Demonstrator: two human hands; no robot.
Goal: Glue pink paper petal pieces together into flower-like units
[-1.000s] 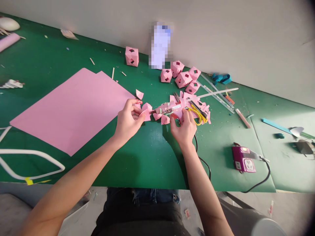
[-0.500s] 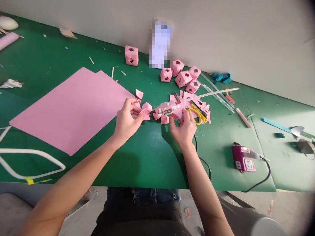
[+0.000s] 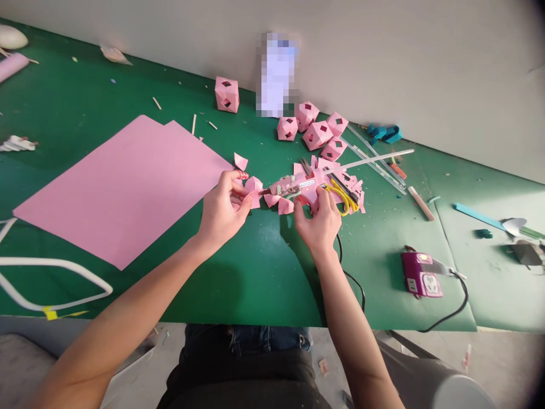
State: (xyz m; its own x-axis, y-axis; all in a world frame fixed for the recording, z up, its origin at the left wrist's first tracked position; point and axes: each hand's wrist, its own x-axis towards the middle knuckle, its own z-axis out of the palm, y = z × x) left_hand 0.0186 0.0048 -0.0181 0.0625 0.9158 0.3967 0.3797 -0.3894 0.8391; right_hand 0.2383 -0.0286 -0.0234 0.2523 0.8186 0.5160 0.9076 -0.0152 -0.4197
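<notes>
My left hand [image 3: 223, 204] is closed on a small folded pink paper piece [image 3: 254, 193], pinched between thumb and fingers. A red-patterned wrap shows on one of its fingertips. My right hand [image 3: 317, 221] grips the handle of a pink hot glue gun [image 3: 309, 184], whose dark nozzle points left at the paper piece and looks to touch or nearly touch it. A long clear glue stick [image 3: 374, 161] sticks out of the gun's back end. More folded pink pieces [image 3: 285, 205] lie below the nozzle, and yellow-handled scissors [image 3: 349, 199] rest on pink paper scraps [image 3: 361, 193] beside the gun.
Large pink sheets [image 3: 119, 193] cover the left of the green table [image 3: 272, 284]. Several pink paper polyhedra [image 3: 317, 135] and a pixelated phone-like rectangle [image 3: 276, 76] are at the back. A purple power socket [image 3: 421, 275] with a black cord sits right; spare glue sticks [image 3: 378, 167] lie behind.
The glue gun's nozzle stays at the pink paper piece, with both hands holding nearly the same pose. The left thumb shifts slightly on the paper. The view drifts a little.
</notes>
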